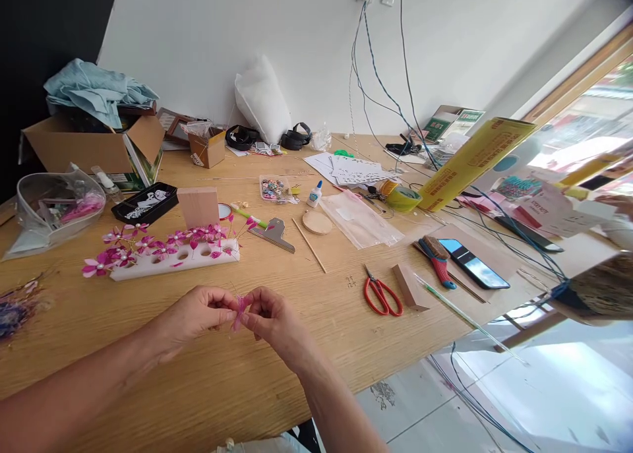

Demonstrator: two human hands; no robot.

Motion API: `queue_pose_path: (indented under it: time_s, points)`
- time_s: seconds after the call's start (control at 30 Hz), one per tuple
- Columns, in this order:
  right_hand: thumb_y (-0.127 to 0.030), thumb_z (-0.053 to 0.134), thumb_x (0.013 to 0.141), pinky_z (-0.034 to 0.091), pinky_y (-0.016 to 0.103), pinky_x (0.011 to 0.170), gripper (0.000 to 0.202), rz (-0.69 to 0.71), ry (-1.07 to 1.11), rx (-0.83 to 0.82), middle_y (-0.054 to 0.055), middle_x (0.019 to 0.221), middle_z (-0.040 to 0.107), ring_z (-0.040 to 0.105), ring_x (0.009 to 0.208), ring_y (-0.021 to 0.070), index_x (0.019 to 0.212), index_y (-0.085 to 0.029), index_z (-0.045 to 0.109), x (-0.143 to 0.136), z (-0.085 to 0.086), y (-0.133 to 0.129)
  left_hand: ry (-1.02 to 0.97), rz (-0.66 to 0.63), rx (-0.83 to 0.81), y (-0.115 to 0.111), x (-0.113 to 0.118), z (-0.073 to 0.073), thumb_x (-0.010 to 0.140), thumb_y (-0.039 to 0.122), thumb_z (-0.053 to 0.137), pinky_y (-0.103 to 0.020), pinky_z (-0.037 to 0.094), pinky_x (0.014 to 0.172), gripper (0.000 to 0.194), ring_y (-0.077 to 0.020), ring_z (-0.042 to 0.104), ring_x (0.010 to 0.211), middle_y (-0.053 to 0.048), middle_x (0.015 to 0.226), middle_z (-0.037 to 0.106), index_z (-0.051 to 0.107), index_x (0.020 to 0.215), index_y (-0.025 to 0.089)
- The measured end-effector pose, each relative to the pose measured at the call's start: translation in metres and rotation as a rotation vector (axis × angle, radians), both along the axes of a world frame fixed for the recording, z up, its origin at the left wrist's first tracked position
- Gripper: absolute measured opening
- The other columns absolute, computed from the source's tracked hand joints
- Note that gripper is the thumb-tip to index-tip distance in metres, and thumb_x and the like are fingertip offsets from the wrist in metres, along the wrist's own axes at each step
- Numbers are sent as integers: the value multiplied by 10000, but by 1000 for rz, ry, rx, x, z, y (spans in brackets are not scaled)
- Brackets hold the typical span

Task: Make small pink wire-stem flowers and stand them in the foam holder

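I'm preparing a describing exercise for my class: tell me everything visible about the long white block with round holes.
The long, narrow white block with round holes looks like foam or plastic; I can't tell which. Its holes run in a row along the top, some partly hidden by bright pink flowers with white bead-like centres, which crowd over it and past its left end. It lies flat, slightly aslant, on the light-brown wooden table. The left hand and right hand are nearer the camera, not touching it.
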State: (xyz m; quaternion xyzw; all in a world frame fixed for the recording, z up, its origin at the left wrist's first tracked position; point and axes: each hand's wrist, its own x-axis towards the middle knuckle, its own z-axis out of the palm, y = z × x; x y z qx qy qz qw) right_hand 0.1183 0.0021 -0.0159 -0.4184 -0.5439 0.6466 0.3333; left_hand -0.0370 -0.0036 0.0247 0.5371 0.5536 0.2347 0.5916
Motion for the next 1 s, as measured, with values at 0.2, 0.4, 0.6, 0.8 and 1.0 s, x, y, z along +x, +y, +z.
queue_pose_path:
  time_s: [0.2,0.4,0.6,0.8,1.0]
  points:
    - [-156,494,690,362,207,485,33,-24,-12,19,-54,575,459,417,523,82,672,-172,515,4,6,0,-51,-2,-27,-3,-3,0,654,283,577,-238,309,618,134,-131,440,641,27,637,577,654,682,178]
    - [-163,484,693,340,196,440,77,-12,-101,35,-54,534,434,398,479,77,620,-171,509,5,6,2,-5,38,-44,-4,-2,1,628,362,621,-229,303,575,221,-128,420,617,23,666,556,647,737,171]
    - [-185,493,688,304,191,433,87,7,-153,27,-52,538,431,373,483,72,607,-166,517,5,11,3,14,54,0,-2,3,-1,579,325,640,-236,295,575,182,-138,431,603,31,595,547,675,677,176]
    - [-169,504,676,265,194,427,89,-12,-200,21,-50,536,448,361,469,68,588,-165,519,3,10,6,-8,113,52,-1,3,-14,561,308,662,-253,333,612,130,-168,492,626,6,598,610,690,605,189]
    - [-155,497,684,261,197,427,89,-7,-218,40,-44,542,467,365,461,72,599,-167,522,0,10,7,-29,99,137,-4,5,-15,626,362,631,-242,295,549,239,-141,442,538,9,501,545,629,464,185]
